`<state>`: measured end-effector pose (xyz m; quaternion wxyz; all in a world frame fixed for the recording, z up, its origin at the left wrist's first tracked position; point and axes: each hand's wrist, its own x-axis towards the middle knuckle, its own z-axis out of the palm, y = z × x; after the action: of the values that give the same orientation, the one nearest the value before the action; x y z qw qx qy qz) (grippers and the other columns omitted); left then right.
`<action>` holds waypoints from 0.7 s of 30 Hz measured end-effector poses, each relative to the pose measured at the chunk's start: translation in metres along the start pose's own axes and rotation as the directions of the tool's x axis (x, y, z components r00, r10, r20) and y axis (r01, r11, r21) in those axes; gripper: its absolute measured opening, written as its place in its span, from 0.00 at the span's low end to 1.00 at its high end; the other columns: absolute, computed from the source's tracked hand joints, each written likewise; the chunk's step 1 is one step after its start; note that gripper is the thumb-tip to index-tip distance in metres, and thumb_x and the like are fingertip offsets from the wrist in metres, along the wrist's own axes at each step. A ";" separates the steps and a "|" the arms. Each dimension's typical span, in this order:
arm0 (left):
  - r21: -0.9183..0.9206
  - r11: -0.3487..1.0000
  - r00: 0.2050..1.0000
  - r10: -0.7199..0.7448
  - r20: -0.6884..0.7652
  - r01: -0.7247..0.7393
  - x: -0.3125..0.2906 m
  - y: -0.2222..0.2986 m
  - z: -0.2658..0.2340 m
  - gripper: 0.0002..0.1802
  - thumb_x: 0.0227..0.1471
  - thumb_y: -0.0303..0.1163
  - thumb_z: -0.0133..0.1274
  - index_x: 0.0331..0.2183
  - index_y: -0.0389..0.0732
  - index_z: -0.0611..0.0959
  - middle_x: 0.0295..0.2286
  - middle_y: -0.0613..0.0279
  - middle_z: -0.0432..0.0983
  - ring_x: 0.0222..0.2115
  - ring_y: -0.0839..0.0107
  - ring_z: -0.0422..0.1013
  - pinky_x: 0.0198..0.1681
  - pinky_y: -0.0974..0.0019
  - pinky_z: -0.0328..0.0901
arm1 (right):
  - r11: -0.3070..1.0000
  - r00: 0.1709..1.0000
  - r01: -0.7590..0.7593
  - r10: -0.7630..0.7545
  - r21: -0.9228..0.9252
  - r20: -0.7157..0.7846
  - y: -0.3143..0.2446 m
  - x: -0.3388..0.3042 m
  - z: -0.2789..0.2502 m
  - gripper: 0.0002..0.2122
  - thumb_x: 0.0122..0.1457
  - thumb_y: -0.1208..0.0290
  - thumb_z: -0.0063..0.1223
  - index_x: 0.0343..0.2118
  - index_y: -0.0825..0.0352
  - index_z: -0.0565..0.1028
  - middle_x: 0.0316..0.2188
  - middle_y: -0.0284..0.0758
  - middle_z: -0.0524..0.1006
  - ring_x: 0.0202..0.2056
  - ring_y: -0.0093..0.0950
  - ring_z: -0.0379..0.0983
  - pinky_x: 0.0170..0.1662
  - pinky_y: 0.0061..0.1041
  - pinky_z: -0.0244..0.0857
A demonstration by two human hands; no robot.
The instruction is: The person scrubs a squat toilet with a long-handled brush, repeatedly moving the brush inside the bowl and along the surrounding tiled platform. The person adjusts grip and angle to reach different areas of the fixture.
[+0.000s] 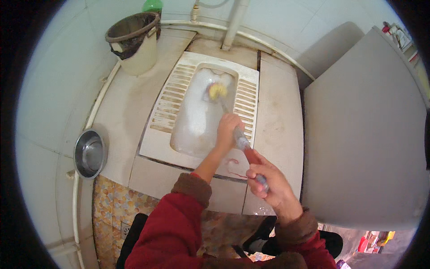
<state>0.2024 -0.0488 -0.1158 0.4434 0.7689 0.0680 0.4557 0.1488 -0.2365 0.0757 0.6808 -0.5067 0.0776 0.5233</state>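
Observation:
Both my hands grip one long-handled toilet brush point(252, 156), its handle grey and red with a cord loop hanging near the end. My left hand point(229, 130) wraps round the shaft closer to the head. Farther back, my right hand point(274, 186) closes round the handle's rear end. The yellow brush head point(217, 91) rests inside the basin of a white squat toilet point(251, 107), near its far end, and looks slightly blurred. White foam or wet sheen covers part of the basin around it.
A cream bucket with a black liner point(142, 58) stands at the back left, a green bottle point(152, 5) behind it. A metal bowl point(91, 154) sits by the left wall. White pipes point(233, 27) run along the walls. A large grey panel point(363, 139) borders the right side.

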 end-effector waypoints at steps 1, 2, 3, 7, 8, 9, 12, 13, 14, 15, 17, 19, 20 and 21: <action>0.032 0.999 0.999 -0.041 0.027 0.040 -0.006 -0.004 0.007 0.07 0.41 0.21 0.56 0.27 0.40 0.79 0.32 0.55 0.76 0.41 0.55 0.72 0.48 0.60 0.66 | 0.994 0.996 -0.073 0.069 0.081 0.051 -0.010 0.006 -0.008 0.29 0.63 0.75 0.51 0.66 0.56 0.60 0.26 0.30 0.69 0.15 0.19 0.60 0.12 0.18 0.50; 0.014 0.998 0.998 -0.058 0.014 0.058 -0.009 -0.012 0.011 0.07 0.40 0.21 0.56 0.27 0.40 0.79 0.32 0.55 0.76 0.40 0.54 0.72 0.47 0.60 0.66 | 0.972 0.987 -0.139 0.122 0.187 0.101 -0.018 0.015 -0.014 0.27 0.63 0.74 0.51 0.65 0.56 0.61 0.26 0.31 0.69 0.15 0.18 0.60 0.12 0.18 0.50; 0.003 0.997 0.997 -0.076 -0.003 0.076 -0.007 -0.025 0.014 0.07 0.40 0.21 0.57 0.27 0.40 0.78 0.31 0.55 0.76 0.39 0.53 0.72 0.45 0.60 0.65 | 0.958 0.977 -0.175 0.140 0.227 0.162 -0.023 0.031 -0.018 0.21 0.64 0.73 0.50 0.60 0.59 0.65 0.27 0.32 0.69 0.17 0.17 0.61 0.12 0.18 0.51; 0.005 1.000 0.999 0.016 -0.038 -0.016 0.011 -0.071 0.006 0.08 0.40 0.23 0.58 0.27 0.40 0.78 0.31 0.53 0.75 0.38 0.51 0.71 0.43 0.59 0.65 | 0.925 0.950 -0.259 0.193 0.277 0.243 -0.035 0.094 -0.013 0.15 0.61 0.74 0.53 0.50 0.60 0.68 0.25 0.29 0.70 0.17 0.18 0.61 0.15 0.17 0.52; 0.040 0.998 0.998 -0.051 0.038 0.050 0.014 -0.074 0.003 0.08 0.40 0.23 0.59 0.28 0.40 0.78 0.31 0.53 0.75 0.38 0.50 0.71 0.44 0.58 0.65 | 0.928 0.960 -0.256 0.212 0.269 0.183 -0.038 0.096 -0.008 0.15 0.61 0.74 0.53 0.51 0.61 0.68 0.25 0.29 0.70 0.17 0.18 0.61 0.15 0.17 0.51; 0.076 0.991 0.986 -0.118 0.115 0.110 0.016 -0.073 0.000 0.08 0.40 0.23 0.59 0.28 0.40 0.78 0.32 0.53 0.76 0.39 0.50 0.71 0.45 0.58 0.65 | 0.926 0.959 -0.258 0.211 0.274 0.188 -0.039 0.093 -0.003 0.15 0.61 0.74 0.52 0.51 0.61 0.68 0.25 0.29 0.70 0.17 0.18 0.61 0.15 0.18 0.51; 0.070 0.996 0.992 -0.069 0.105 0.062 0.013 -0.046 -0.008 0.09 0.41 0.24 0.59 0.29 0.39 0.79 0.33 0.53 0.76 0.43 0.50 0.72 0.48 0.57 0.65 | 0.946 0.971 -0.202 0.160 0.252 0.176 -0.033 0.057 0.011 0.19 0.64 0.75 0.49 0.58 0.60 0.65 0.26 0.32 0.69 0.16 0.19 0.61 0.13 0.18 0.52; 0.046 0.999 0.998 -0.022 0.054 0.020 0.012 -0.033 -0.009 0.09 0.42 0.24 0.60 0.30 0.39 0.79 0.33 0.53 0.77 0.44 0.50 0.72 0.50 0.57 0.65 | 0.952 0.985 -0.151 0.122 0.267 0.120 -0.026 0.042 0.012 0.22 0.64 0.76 0.47 0.61 0.59 0.64 0.27 0.33 0.69 0.16 0.20 0.61 0.13 0.18 0.52; 0.001 0.999 0.999 -0.038 -0.010 0.038 0.015 -0.021 -0.010 0.08 0.43 0.24 0.59 0.31 0.39 0.79 0.33 0.53 0.77 0.46 0.51 0.72 0.51 0.57 0.65 | 0.989 0.990 -0.092 0.078 0.119 0.118 -0.018 0.031 0.012 0.24 0.65 0.75 0.47 0.64 0.58 0.61 0.27 0.33 0.68 0.15 0.20 0.61 0.12 0.18 0.52; -0.042 0.997 0.996 -0.062 -0.066 0.060 0.016 -0.009 -0.011 0.08 0.44 0.24 0.59 0.31 0.39 0.80 0.34 0.53 0.77 0.47 0.52 0.71 0.52 0.57 0.65 | 1.000 0.996 -0.014 0.013 0.010 0.087 -0.005 0.021 0.011 0.26 0.65 0.75 0.46 0.66 0.57 0.58 0.27 0.33 0.68 0.15 0.20 0.61 0.12 0.19 0.52; -0.081 0.995 0.993 -0.060 -0.098 0.052 0.024 0.009 -0.014 0.07 0.47 0.25 0.57 0.32 0.38 0.80 0.34 0.53 0.77 0.50 0.52 0.71 0.54 0.56 0.64 | 0.988 0.998 0.059 -0.057 -0.140 0.018 0.012 0.010 0.010 0.32 0.66 0.75 0.44 0.71 0.55 0.49 0.26 0.32 0.68 0.14 0.21 0.60 0.12 0.19 0.51; -0.099 0.994 0.994 0.031 -0.109 -0.042 0.039 0.019 -0.012 0.06 0.50 0.24 0.54 0.33 0.37 0.81 0.35 0.54 0.77 0.52 0.52 0.70 0.56 0.56 0.63 | 0.985 0.988 0.150 -0.151 -0.090 -0.007 0.022 0.007 0.012 0.32 0.66 0.75 0.44 0.71 0.55 0.49 0.26 0.32 0.67 0.13 0.21 0.59 0.12 0.19 0.51; -0.083 0.996 0.996 0.040 -0.081 -0.046 0.041 0.024 -0.010 0.05 0.49 0.24 0.55 0.32 0.36 0.80 0.33 0.55 0.76 0.48 0.52 0.71 0.55 0.56 0.64 | 0.977 0.978 0.208 -0.207 -0.054 0.021 0.024 0.005 0.016 0.32 0.65 0.76 0.44 0.71 0.55 0.49 0.26 0.32 0.67 0.13 0.21 0.59 0.12 0.19 0.51; -0.078 0.995 0.993 0.061 -0.102 -0.069 0.042 0.027 -0.006 0.04 0.48 0.23 0.55 0.30 0.36 0.78 0.31 0.56 0.75 0.45 0.52 0.72 0.53 0.56 0.66 | 0.981 0.982 0.183 -0.186 -0.064 -0.043 0.026 0.000 0.021 0.32 0.65 0.76 0.44 0.71 0.56 0.49 0.26 0.32 0.67 0.13 0.21 0.59 0.12 0.19 0.51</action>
<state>0.2135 -0.0397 -0.0679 0.4554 0.7284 0.0461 0.5099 0.1190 -0.2220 0.0701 0.7087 -0.5444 0.0315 0.4475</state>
